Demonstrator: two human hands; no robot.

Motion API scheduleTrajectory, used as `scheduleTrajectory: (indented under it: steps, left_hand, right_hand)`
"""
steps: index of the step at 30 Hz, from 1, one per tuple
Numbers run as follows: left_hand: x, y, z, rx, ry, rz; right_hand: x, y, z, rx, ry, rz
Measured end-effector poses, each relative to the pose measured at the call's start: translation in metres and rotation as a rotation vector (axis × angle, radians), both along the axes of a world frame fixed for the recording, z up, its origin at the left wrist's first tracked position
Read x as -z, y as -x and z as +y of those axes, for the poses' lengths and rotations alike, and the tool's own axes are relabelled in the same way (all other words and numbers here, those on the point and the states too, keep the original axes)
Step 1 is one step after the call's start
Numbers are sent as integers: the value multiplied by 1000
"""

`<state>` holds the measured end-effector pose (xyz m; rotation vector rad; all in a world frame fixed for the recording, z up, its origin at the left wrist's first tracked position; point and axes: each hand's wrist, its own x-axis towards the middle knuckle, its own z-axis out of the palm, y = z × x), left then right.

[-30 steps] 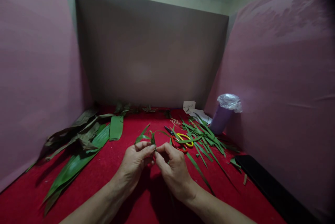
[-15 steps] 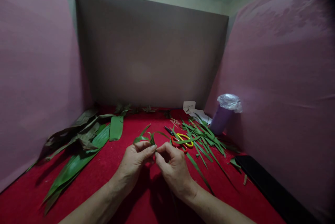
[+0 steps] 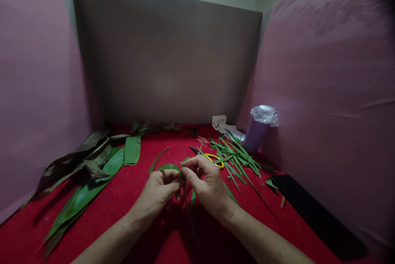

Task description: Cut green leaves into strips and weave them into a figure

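Green leaf strips (image 3: 168, 167) are pinched in my left hand (image 3: 160, 190), over the middle of the red cloth. My right hand (image 3: 210, 186) grips the same strips close by, thumb and forefinger together at the fingertips of the left. One strip end curves up at the left, and others hang below between the hands. How the strips are folded where the fingers meet is hidden. Just beyond my right hand lie scissors (image 3: 217, 160) with a yellow handle loop; part of them is covered by that hand.
A heap of cut leaf strips (image 3: 236, 153) lies at the right, before a purple cup (image 3: 256, 134) topped with crumpled clear plastic. A long black object (image 3: 314, 210) borders the right side. Broad leaves (image 3: 89, 192) spread at the left, beside a cut leaf piece (image 3: 132, 150). Pink walls flank both sides.
My right hand has risen slightly and now covers the red part of the scissors. The strips have shifted, with one end swung left and others hanging down. The view has turned a little.
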<state>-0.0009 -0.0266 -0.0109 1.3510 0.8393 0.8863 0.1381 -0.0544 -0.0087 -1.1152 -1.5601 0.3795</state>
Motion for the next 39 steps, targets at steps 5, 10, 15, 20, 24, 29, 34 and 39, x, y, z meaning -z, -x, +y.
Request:
scheduleTrajectory:
  steps: [5,10,15,20,24,29,34,39]
  left_hand:
    - [2,1,0,33,-11,18]
    - [4,-1,0,17,13,38]
    - [6,-1,-1,23,12,71]
    - [7,-2,-1,56,-5,80]
    - [8,-4,-1,69,-5,75]
    - [9,-5,-2,30,84,-3]
    - [5,1,5,-136,210,-147]
    - [-3,7,10,-217,196,-247]
  right_hand:
    - [-2,-5,7,-133,52,149]
    - [0,-3,13,-166,57,333]
    - [9,3,14,-159,121,490]
    - [14,6,13,-181,214,644]
    - [15,9,13,-222,320,753]
    - [13,10,14,-170,254,657]
    - [11,9,10,78,80,321]
    - [19,13,5,76,225,117]
